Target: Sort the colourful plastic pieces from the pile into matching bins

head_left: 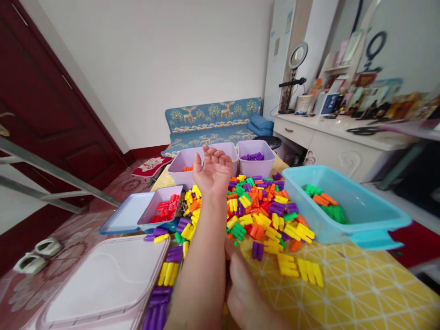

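My left hand (213,170) is raised palm up above a pile of coloured plastic blocks (261,211), its fingers loosely curled and nothing in the palm. My right hand (245,288) is at the bottom edge, with its thumb pressed against my left forearm (204,256) and its fingers hidden behind the arm. The blocks are yellow, orange, green, purple and red, and they lie on a yellow patterned tablecloth (350,293). Three lilac bins (256,158) stand just beyond the left hand; one holds purple blocks, another orange ones.
A teal bin (347,220) with green and orange blocks stands on the right. On the left are a lilac tray of red blocks (164,207) on a blue lid (125,215) and a pink lid (99,279). Beyond are a sofa (213,121), a white dresser (330,137) and a dark door (51,110).
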`<act>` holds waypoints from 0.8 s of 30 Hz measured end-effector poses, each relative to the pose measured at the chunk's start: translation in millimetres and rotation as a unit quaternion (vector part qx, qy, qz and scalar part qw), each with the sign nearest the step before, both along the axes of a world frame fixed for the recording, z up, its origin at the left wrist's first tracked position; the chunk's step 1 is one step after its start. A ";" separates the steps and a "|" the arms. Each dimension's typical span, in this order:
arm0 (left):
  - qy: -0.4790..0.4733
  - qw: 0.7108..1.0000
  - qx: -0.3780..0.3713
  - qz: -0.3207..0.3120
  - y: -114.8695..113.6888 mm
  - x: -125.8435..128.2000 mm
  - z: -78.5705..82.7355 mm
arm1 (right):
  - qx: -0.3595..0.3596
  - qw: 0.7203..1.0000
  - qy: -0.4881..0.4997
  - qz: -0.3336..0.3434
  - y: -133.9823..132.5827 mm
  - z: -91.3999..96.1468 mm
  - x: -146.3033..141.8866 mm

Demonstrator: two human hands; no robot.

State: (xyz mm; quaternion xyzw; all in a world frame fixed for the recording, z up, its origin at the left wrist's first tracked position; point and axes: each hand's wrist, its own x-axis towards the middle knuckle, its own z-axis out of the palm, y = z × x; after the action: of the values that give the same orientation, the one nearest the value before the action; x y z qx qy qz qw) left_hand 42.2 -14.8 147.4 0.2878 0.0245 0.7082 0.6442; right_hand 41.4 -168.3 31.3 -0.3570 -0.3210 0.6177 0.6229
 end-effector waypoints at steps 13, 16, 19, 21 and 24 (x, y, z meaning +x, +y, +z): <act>0.659 0.704 0.179 0.196 -32.1 1.1 -93.5 | 0.094 0.798 -0.551 -0.227 78.8 -5.3 159.1; 0.779 0.539 0.224 0.231 -32.1 -6.7 -112.1 | 0.035 0.635 -0.737 -0.227 66.5 -25.4 191.9; 0.815 0.493 0.220 0.209 -30.9 -10.7 -127.3 | -0.021 0.582 -0.792 -0.184 64.0 -28.8 200.2; 0.822 0.484 0.223 0.204 -29.5 -14.3 -133.4 | -0.019 0.612 -0.776 -0.153 69.1 -27.8 195.4; 0.813 0.497 0.221 0.209 -26.9 -23.7 -137.5 | 0.011 0.668 -0.737 -0.107 79.6 -28.0 181.0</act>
State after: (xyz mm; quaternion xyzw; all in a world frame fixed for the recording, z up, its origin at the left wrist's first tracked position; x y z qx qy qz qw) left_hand 18.5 -41.7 9.8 0.8560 0.4391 0.2581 0.0881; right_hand 222.4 -88.7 3.4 -0.7208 -0.6419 0.0795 0.2493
